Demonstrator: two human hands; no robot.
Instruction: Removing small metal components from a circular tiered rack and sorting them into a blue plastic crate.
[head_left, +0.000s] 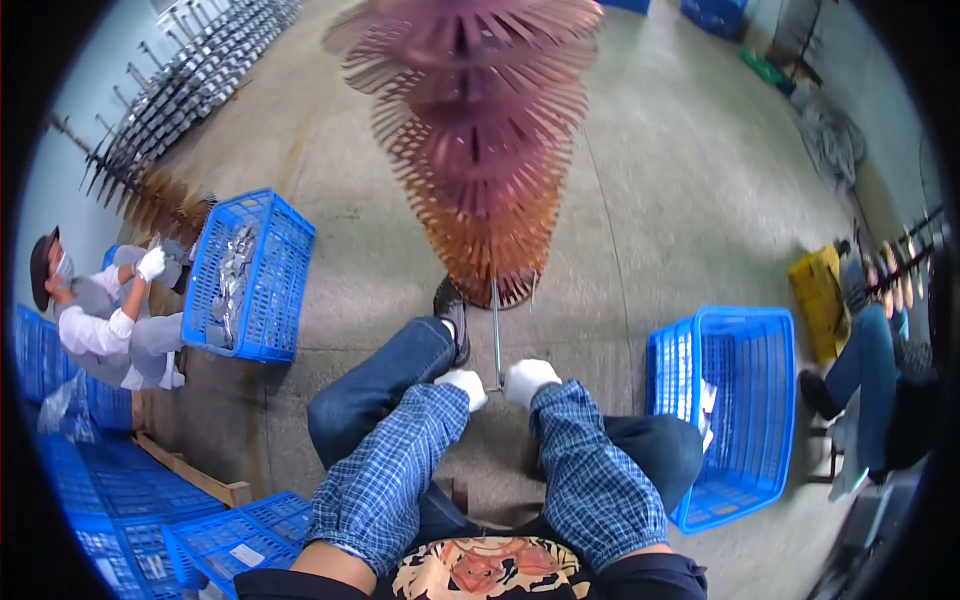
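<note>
Both my hands wear white gloves, and plaid sleeve covers run up my forearms. My left hand (464, 387) is closed on one end of the short crossbar of a thin metal T-handled rod (497, 335). On the crossbar's other end my right hand (530, 381) is closed too. Away from me the rod runs to the base of a tall tiered rack (490, 190) of coppery, fin-like metal strips fanned out in rings. Where the rod's far end meets the rack is too small to tell. The rack's top passes out of view.
A blue crate (740, 420) with a few pale pieces stands at my right knee. Another blue crate (275, 275) holding metal pieces is at the left, beside a seated co-worker (110, 315). Stacked blue crates (110, 510) fill the lower left. Another person's leg (862, 365) shows at right.
</note>
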